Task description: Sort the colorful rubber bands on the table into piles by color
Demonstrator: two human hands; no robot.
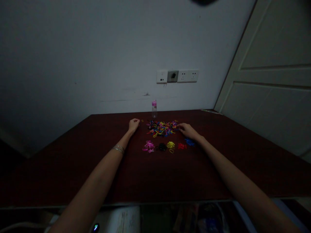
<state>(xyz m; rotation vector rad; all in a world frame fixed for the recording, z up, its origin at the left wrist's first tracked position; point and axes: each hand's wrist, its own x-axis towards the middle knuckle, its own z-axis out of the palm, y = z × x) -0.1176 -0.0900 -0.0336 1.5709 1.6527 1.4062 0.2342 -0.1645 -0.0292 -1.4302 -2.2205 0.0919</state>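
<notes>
Blue bands [190, 142] lay nearest the desk's [157, 181] right edge; the right hand [188, 130], half curled like the left hand [134, 125], could knock them into red bands [182, 146]. Grips weren't clear.

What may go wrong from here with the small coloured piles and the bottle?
1. The right hand is very near the blue pile, so the wrist might brush and scatter it.
2. The black pile and yellow pile lie close together; a small push could mix them.
3. The bottle stands just behind the mixed pile; a careless reach might tip it.
</notes>
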